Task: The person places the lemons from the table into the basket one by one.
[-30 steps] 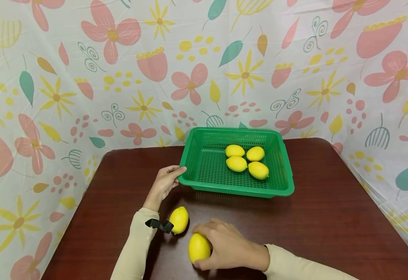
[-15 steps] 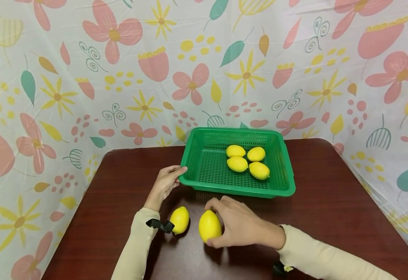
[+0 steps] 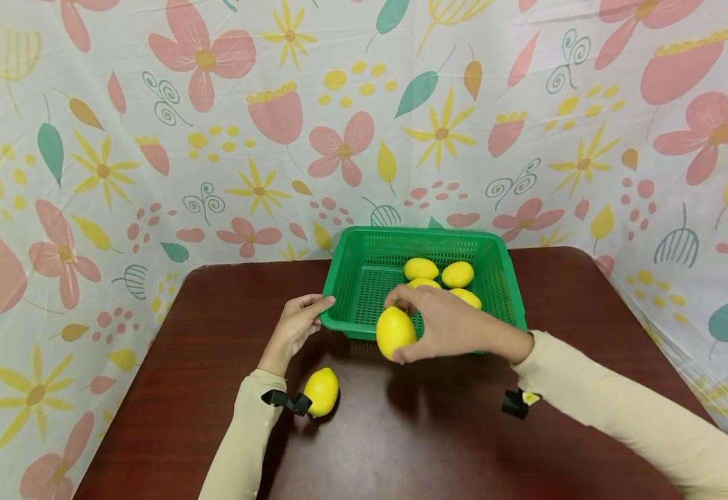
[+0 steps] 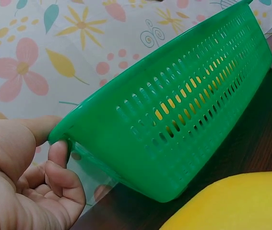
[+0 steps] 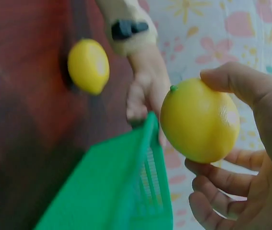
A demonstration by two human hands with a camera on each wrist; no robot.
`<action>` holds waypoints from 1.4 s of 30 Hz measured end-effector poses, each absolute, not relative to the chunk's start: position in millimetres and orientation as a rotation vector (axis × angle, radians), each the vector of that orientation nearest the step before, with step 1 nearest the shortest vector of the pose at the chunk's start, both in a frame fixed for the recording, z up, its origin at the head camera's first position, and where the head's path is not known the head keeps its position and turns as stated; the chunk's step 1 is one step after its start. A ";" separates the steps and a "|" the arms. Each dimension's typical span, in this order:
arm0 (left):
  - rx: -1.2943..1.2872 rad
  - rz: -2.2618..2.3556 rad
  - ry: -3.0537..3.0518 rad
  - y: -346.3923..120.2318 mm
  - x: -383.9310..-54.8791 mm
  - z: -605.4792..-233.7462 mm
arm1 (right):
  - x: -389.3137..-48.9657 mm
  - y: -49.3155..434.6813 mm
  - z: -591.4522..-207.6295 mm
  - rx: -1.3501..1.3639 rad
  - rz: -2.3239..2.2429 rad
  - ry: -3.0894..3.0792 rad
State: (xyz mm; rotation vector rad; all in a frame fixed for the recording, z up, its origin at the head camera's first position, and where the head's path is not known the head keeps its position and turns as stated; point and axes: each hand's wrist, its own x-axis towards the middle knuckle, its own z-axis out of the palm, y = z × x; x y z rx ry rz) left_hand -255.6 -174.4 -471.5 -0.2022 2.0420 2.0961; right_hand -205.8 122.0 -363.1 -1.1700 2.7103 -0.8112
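My right hand (image 3: 447,324) holds a lemon (image 3: 395,333) between thumb and fingers, up off the table at the near rim of the green plastic basket (image 3: 364,326). In the right wrist view that lemon (image 5: 200,120) shows a small green stem tip. My left hand (image 3: 295,330) pinches the basket's front left corner; in the left wrist view the thumb lies on top of the rim and the curled fingers beneath. Several lemons (image 3: 421,269) lie in the basket's right half, some partly hidden behind my right hand. Beside my left wrist, another lemon (image 3: 322,392) rests on the table.
The dark reddish-brown table (image 3: 463,430) has a patterned floral curtain (image 3: 339,90) behind it and along both sides. A black strap mount (image 3: 285,401) on my left wrist sits right by the loose lemon.
My right hand has lifted the lemon from the near part of the table and carried it forward and rightward to the basket's front rim. My left hand has stayed on the corner.
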 end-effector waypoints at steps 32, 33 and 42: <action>-0.194 2.097 2.037 -173.1 -256.5 -473.8 | -389.8 113.9 -400.2 -1.082 -0.566 2.587; -0.197 2.096 2.035 -173.0 -256.6 -473.7 | -391.7 112.4 -402.8 -1.067 -0.556 2.591; -0.210 2.090 2.035 -173.8 -256.5 -473.0 | -398.0 100.2 -412.7 -0.883 -0.463 2.614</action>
